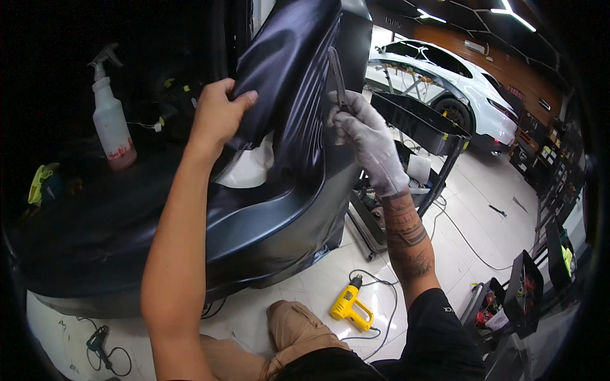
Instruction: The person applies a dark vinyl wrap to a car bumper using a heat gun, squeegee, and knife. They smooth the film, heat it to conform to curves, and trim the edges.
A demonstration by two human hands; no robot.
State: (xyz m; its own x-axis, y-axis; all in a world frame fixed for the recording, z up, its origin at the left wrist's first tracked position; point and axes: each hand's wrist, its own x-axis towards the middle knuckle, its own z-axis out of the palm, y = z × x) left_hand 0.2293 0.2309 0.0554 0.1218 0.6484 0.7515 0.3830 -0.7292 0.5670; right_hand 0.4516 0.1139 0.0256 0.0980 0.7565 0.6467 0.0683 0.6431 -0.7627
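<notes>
Dark satin vinyl film (279, 63) hangs in folds over a curved car body panel (254, 232). My bare left hand (219, 114) is closed on the film's left edge, thumb in front. Below that edge a glossy white patch (249, 168) of the panel shows. On my right hand (365, 130) is a light grey glove. Its fingers are closed round a slim cutter knife (336, 76), which points up beside the film's right side. Whether the blade is out, I cannot tell.
A spray bottle (112, 120) stands on the dark surface at left. A yellow heat gun (351, 305) and its cord lie on the tiled floor by my knees. Right of the panel is a black tool cart (416, 124); a white car (445, 70) stands behind it.
</notes>
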